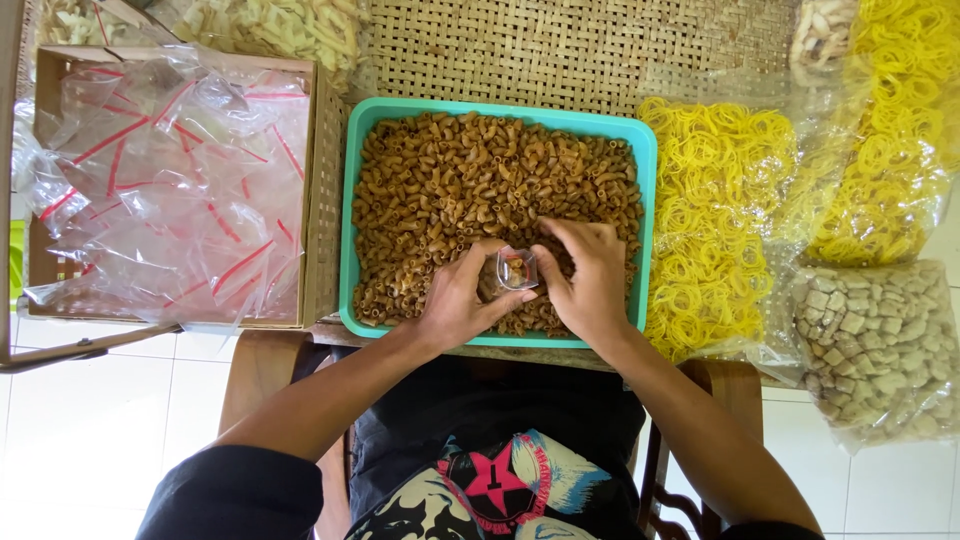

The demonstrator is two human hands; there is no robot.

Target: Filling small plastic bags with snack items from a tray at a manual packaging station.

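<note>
Small clear plastic bag (516, 268) with a red strip, held open above brown macaroni in a teal tray (350, 200), left hand (462, 300) pinching its edge, right hand (590, 275) fingers curled gripping the other side

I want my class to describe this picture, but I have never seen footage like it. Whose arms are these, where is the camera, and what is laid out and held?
There is one picture, taken by a camera worn on a person's head, looking straight down. The two bare arms are that person's own. The left hand and right hand meet over a rectangular turquoise plastic tray filled with brown curved macaroni-shaped snacks. Between them they hold a small clear plastic bag, seemingly open at the top. The tray rests on a woven mat. To the left stands a woven box of empty clear bags with red strips. To the right lie clear sacks of yellow ring-shaped pieces and a clear bag of pale square pieces.
</note>
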